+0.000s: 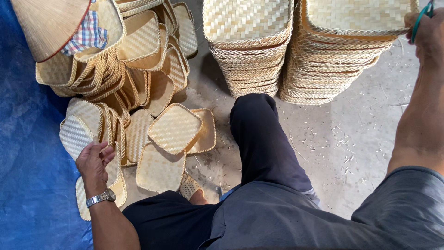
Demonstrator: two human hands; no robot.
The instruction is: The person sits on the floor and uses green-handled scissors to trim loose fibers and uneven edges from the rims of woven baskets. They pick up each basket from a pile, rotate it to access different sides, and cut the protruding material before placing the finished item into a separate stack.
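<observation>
My left hand (pixel 94 163), with a metal wristwatch (pixel 100 198), rests with fingers loosely curled on a woven bamboo tray (pixel 74 135) at the edge of a loose pile of small trays (pixel 138 92) on the floor. My right hand (pixel 428 28) is raised at the top right and grips a tool with green handles (pixel 420 21) against the rim of the top tray on the right stack (pixel 342 51). I sit on the floor; my knee in dark trousers (pixel 259 134) lies between the pile and the stacks.
Two tall stacks of square woven trays stand ahead, the left stack (pixel 247 46) beside the right one. A conical straw hat (pixel 48 25) with checked cloth lies top left. A blue tarp (pixel 23 139) covers the left. Bamboo shavings litter the concrete floor (pixel 347 139).
</observation>
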